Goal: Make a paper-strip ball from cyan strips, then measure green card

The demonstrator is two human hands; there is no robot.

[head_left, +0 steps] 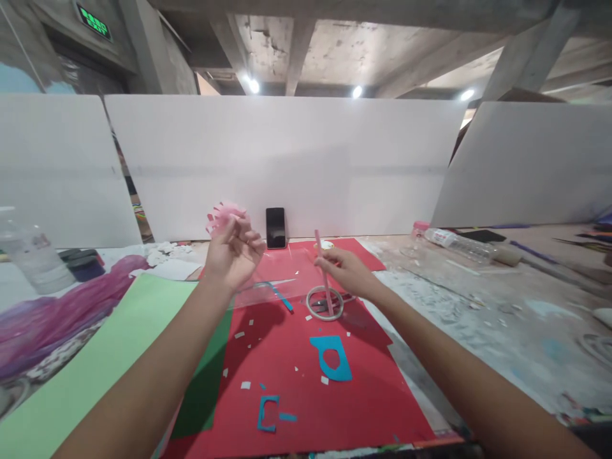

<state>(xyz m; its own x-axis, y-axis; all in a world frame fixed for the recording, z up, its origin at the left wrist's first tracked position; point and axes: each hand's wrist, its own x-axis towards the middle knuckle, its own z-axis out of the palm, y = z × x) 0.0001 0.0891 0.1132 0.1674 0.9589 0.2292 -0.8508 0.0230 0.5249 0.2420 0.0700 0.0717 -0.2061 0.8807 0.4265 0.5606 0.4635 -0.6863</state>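
My left hand (235, 254) is raised over the red paper, its fingers pinched on a pink paper flower (226, 217) with a fringed edge. On the other side my right hand (345, 270) grips a thin pink stick (324, 278) between thumb and fingers. That stick stands nearly upright, slightly tilted, and its lower end shows within a pale ring (310, 311) like a tape roll. A dark metal tool, partly hidden, lies at the ring. Under both hands spreads red paper (277, 350), with a clear plastic sheet near its back.
Blue cut-out scraps (342, 366) and small white bits litter the red paper. Green sheets (143, 312) lie at left beside purple plastic (71, 312). A phone (276, 227) leans against the white board (287, 159). Plastic bottles (461, 247) lie right and stand left.
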